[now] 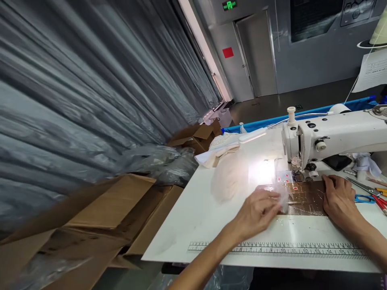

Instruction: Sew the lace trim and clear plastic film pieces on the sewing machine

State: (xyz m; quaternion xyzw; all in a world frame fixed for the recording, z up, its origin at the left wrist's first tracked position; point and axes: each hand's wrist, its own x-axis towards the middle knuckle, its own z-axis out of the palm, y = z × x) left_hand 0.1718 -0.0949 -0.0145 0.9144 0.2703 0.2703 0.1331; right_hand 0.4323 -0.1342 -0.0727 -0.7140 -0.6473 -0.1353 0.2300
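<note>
My left hand (258,209) is closed, fingertips pinched on a thin translucent whitish piece (283,200) in front of the sewing machine (338,137). Whether that piece is film or sheer fabric I cannot tell. It lies over the left part of a shiny brown machine bed plate (308,201). At the plate's right edge rests my right hand (340,197), fingers bent and slightly apart, with nothing visible in it. Small red marks show near the presser foot (298,175). Bright lamp light washes out a pale, blurred cloth (228,181) left of the needle area.
The white table (178,233) has a printed ruler (281,250) along its front. Scissors (365,187) and red-handled tools lie at the right. Folded pale fabric (217,153) sits at the table's back left corner. Cardboard boxes (111,201) and plastic bags (160,161) stand left of it.
</note>
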